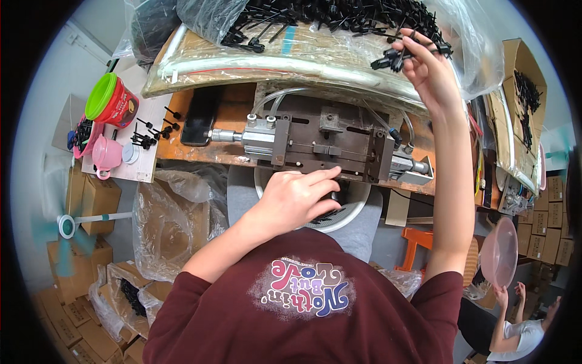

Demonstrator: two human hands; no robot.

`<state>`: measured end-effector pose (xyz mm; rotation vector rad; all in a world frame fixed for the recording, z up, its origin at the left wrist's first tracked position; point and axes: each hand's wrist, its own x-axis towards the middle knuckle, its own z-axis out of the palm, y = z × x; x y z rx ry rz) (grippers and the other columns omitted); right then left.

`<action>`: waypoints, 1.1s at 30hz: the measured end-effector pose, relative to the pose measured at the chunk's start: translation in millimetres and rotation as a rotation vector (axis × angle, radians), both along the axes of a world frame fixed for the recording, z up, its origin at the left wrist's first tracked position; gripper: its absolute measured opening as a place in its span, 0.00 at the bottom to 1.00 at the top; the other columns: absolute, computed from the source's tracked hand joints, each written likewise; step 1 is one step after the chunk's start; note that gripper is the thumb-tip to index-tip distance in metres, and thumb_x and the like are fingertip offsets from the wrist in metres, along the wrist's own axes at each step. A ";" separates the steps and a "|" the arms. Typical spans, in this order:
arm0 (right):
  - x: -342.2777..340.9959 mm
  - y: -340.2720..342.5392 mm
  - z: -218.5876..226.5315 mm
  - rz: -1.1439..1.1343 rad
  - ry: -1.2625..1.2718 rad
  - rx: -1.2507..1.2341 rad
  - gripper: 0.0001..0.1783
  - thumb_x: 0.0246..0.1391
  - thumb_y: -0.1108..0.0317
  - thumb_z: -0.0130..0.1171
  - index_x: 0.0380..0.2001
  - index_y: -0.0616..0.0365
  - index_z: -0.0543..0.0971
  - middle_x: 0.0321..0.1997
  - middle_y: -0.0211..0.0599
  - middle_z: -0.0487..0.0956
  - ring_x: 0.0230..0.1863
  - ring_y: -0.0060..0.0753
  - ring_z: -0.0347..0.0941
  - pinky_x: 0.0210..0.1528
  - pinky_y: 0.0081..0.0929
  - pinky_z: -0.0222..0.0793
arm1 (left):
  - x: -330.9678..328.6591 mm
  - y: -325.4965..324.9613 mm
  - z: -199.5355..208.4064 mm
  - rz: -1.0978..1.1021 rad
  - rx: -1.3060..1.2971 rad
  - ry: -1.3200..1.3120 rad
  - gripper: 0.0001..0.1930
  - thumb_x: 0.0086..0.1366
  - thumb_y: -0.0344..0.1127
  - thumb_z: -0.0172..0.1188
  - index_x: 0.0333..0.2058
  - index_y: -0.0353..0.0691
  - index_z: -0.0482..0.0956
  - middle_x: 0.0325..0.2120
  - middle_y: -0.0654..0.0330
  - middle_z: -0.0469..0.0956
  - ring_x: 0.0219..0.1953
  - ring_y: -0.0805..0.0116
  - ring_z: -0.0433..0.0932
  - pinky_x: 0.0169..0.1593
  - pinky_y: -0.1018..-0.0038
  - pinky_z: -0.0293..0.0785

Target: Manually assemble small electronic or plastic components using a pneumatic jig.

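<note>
My right hand (427, 70) is raised at the far right of the bench, fingers closed on a small bunch of black plastic parts (394, 59) with thin stems. Just beyond it lies a big heap of similar black parts (339, 15) on a plastic-covered tray (224, 70). At the front edge of a dark metal fixture (309, 164) with air cylinders is my left hand (291, 197), its fingers stretched to the right and nothing seen in them. Under that hand, a white basin (348, 221) with black pieces in it sits at my lap, partly hidden.
At left stand a red tub with green rim (115, 103), a pink cup (107, 153) and loose black parts (145, 138). A dark phone (202, 115) lies beside the fixture. Air hoses (285, 94) loop behind it. Another person (515, 333) holds a pink basin (500, 252) at right.
</note>
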<state>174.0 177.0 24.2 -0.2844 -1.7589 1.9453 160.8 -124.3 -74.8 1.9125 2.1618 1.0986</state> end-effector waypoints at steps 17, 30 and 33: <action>25.3 -69.1 -15.5 -0.016 0.147 -0.093 0.17 0.62 0.69 0.58 0.52 0.62 0.72 0.36 0.42 0.82 0.24 0.18 0.73 0.26 0.17 0.69 | -40.4 70.4 70.8 0.170 0.612 0.139 0.15 0.49 0.26 0.71 0.38 0.37 0.83 0.33 0.59 0.79 0.33 0.63 0.79 0.36 0.71 0.75; 87.3 -82.8 -26.0 -0.090 0.129 -0.248 0.18 0.64 0.70 0.53 0.55 0.63 0.70 0.33 0.39 0.81 0.18 0.15 0.68 0.16 0.12 0.63 | 12.2 4.1 -29.5 0.192 0.092 0.198 0.13 0.49 0.33 0.71 0.34 0.38 0.82 0.50 0.55 0.79 0.28 0.64 0.81 0.33 0.73 0.78; 97.2 -90.2 -32.6 -0.094 0.093 -0.290 0.17 0.64 0.71 0.52 0.55 0.63 0.69 0.33 0.40 0.80 0.18 0.14 0.68 0.15 0.11 0.62 | 6.9 13.4 -28.9 0.210 0.058 0.237 0.13 0.47 0.32 0.71 0.33 0.39 0.82 0.51 0.56 0.79 0.25 0.65 0.79 0.31 0.74 0.76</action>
